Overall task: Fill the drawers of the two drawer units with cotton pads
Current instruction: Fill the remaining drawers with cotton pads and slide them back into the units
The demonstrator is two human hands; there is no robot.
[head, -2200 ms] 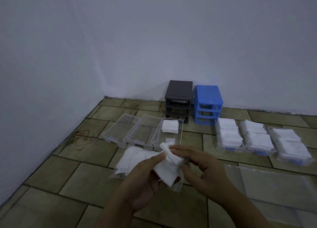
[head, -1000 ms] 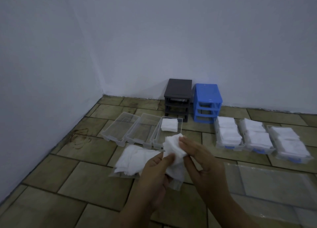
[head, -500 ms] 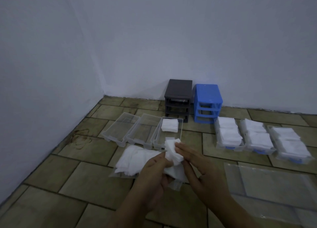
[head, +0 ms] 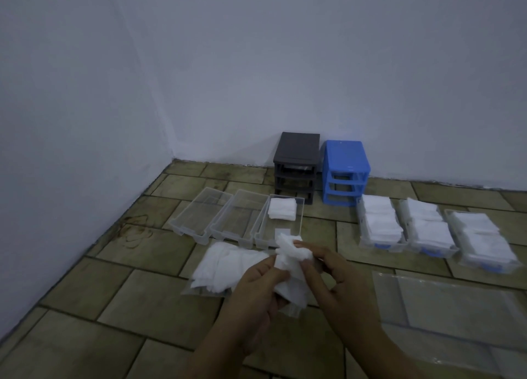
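Two hands met over the tiled floor, both working the same bunch of cotton pads. The left hand gripped the lower part of the bunch, fingers curled round it, while the right hand pinched its upper edge between thumb and fingertips. Just left of the hands a loose pile of pads lay on what looked like a clear plastic bag, though the dim light made that hard to confirm.

Beyond the hands three clear drawers sat side by side on the floor: the left drawer and middle drawer held nothing visible, and the right drawer held a small stack of pads at its far end. Against the wall stood the dark drawer unit and, touching its right side, the blue drawer unit, both with open slots. To the right, three filled drawers lay in a row, packed with white pads. A clear plastic sheet lay at the lower right.
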